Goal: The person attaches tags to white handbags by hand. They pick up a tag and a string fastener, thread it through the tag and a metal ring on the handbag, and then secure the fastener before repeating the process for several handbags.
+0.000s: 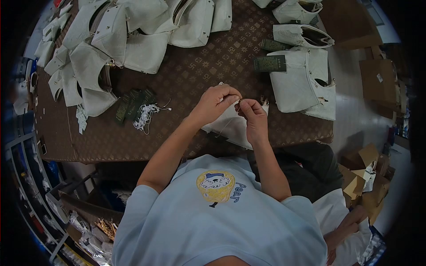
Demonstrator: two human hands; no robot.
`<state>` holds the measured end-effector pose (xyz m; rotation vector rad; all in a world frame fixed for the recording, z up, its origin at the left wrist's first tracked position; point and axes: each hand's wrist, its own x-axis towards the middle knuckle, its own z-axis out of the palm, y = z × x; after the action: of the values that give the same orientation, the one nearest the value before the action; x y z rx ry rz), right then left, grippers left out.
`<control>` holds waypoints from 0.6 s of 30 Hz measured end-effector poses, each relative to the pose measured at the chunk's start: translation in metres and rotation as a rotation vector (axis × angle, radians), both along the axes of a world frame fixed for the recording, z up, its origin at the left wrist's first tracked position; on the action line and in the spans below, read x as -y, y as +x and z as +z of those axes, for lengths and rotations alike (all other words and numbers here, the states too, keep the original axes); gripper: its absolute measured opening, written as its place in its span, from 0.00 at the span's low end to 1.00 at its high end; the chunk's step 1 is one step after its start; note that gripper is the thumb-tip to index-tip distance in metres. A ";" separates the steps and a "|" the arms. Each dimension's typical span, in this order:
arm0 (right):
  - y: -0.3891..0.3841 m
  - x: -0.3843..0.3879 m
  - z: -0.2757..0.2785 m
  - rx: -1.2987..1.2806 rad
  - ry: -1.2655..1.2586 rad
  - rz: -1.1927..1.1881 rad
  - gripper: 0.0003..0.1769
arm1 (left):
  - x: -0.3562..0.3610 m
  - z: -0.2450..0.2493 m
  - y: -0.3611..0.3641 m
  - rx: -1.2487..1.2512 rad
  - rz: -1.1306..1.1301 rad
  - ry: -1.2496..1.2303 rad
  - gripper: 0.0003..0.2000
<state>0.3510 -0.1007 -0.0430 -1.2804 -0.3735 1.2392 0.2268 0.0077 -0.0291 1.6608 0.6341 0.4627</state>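
My left hand (216,104) and my right hand (254,120) meet above the near side of the table, fingertips pinched close together. Between them runs a thin white string (227,123), whose loose part trails down. Beneath both hands lies a white handbag (237,133), partly covered by them. To the left is a tangled bundle of white tag strings (147,117), beside several dark green hang tags (128,106). On the right, a white handbag (290,82) carries a dark green tag (270,63).
Many white handbags (144,51) crowd the table's far left. More bags (301,35) line its right side. The patterned brown cloth (199,62) covers the table. Cardboard boxes (377,80) stand at right. Another person's hand (350,224) shows at lower right.
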 end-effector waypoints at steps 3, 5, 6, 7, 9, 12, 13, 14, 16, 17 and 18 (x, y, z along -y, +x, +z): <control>0.007 0.001 -0.019 0.271 -0.056 0.019 0.09 | -0.002 -0.018 -0.004 -0.095 0.032 0.334 0.07; 0.009 0.001 -0.025 0.523 -0.108 0.060 0.09 | -0.008 -0.052 -0.008 -0.214 0.010 0.732 0.09; 0.009 0.000 -0.025 0.622 -0.173 0.088 0.09 | -0.013 -0.053 -0.006 -0.213 0.016 0.731 0.09; 0.008 0.000 -0.025 0.719 -0.240 0.116 0.09 | -0.017 -0.054 -0.006 -0.233 -0.108 0.811 0.09; 0.004 0.001 -0.029 0.723 -0.266 0.126 0.08 | -0.024 -0.055 -0.004 -0.256 -0.232 0.885 0.09; 0.001 0.000 -0.029 0.778 -0.311 0.142 0.09 | -0.031 -0.058 0.002 -0.320 -0.400 1.021 0.09; 0.001 0.000 -0.029 0.825 -0.332 0.151 0.09 | -0.030 -0.063 0.002 -0.250 -0.367 1.066 0.08; 0.001 0.000 -0.027 0.827 -0.333 0.150 0.09 | -0.030 -0.067 0.002 -0.179 -0.335 1.112 0.07; 0.000 -0.001 -0.024 1.046 -0.270 0.159 0.09 | -0.033 -0.068 0.001 -0.152 -0.336 1.136 0.06; 0.001 -0.001 -0.026 1.044 -0.273 0.156 0.09 | -0.033 -0.068 0.001 -0.125 -0.337 1.159 0.05; 0.001 0.000 -0.030 1.062 -0.267 0.167 0.09 | -0.034 -0.066 0.002 -0.125 -0.340 1.155 0.05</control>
<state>0.3516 -0.1012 -0.0726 -2.1171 -1.1078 0.6454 0.2292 0.0416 -0.0954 2.8440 0.1095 0.5081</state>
